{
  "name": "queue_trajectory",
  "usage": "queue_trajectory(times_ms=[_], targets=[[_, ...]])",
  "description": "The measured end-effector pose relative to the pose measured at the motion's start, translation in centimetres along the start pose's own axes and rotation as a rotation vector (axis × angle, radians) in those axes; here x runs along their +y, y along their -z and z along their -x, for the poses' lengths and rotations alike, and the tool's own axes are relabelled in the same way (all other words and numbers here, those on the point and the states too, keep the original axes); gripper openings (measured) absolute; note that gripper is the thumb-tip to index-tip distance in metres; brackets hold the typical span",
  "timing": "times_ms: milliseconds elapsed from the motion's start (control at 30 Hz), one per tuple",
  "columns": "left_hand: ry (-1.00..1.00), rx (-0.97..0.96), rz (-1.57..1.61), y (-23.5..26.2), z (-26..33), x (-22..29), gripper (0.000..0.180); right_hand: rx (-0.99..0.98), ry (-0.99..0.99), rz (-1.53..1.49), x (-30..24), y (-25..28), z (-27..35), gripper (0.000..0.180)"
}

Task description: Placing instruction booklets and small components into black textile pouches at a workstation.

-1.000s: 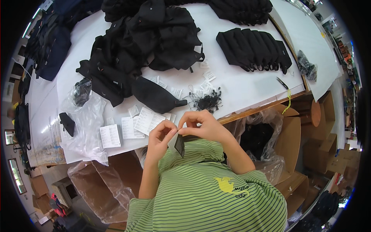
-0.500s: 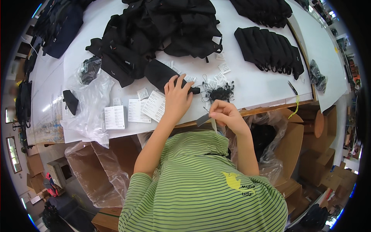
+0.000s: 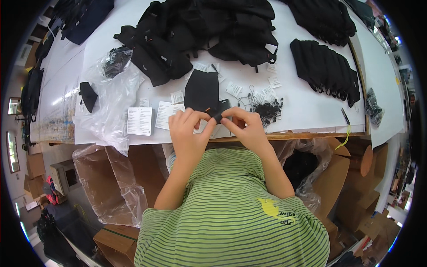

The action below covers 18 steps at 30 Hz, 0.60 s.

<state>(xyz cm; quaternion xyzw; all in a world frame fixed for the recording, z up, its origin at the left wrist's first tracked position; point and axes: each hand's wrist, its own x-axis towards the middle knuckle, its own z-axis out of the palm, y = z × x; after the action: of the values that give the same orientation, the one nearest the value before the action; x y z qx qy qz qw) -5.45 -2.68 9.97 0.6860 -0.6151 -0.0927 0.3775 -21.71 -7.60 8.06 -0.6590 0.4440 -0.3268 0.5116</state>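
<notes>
A black fabric pouch (image 3: 201,91) lies at the table's front edge, its narrow end toward me, with a small orange mark there. My left hand (image 3: 189,131) is closed, thumb and forefinger pinching that near end. My right hand (image 3: 249,128) is closed in a pinch right beside it, the fingertips of both hands almost touching. A dark grey hang tag (image 3: 223,105) shows just above the right fingertips, which seem to grip its lower end. Right of the hands lies a tangle of black tag strings (image 3: 267,110). White printed slips (image 3: 233,89) are scattered beyond.
Stacks of white leaflets (image 3: 140,121) and a clear plastic bag (image 3: 106,102) lie on the left. Black bags (image 3: 209,26) are heaped at the back, with a row of black pouches (image 3: 327,71) at right. Thread snips (image 3: 345,116) lie near the edge. Open cartons (image 3: 111,178) stand below.
The pouch has turned, its narrow end now toward me. My left hand went from lying on it to pinching its end. My right hand brought the grey tag left, up to the pouch.
</notes>
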Motion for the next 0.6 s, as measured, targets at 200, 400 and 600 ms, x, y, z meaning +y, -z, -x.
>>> queue_trajectory(times_ms=[200,400,600], targets=[[0.263,-0.146,0.265,0.8,1.3,-0.5,0.015,0.018,0.276,0.194,-0.6,-1.3,0.5,0.011],[0.117,-0.012,0.534,0.2,1.1,-1.0,0.01,-0.055,-0.017,-0.016,-0.8,-0.3,1.4,0.008],[0.425,0.05,0.954,2.0,0.5,0.5,0.007,0.101,0.056,-0.797,0.2,2.3,1.9,0.016]])
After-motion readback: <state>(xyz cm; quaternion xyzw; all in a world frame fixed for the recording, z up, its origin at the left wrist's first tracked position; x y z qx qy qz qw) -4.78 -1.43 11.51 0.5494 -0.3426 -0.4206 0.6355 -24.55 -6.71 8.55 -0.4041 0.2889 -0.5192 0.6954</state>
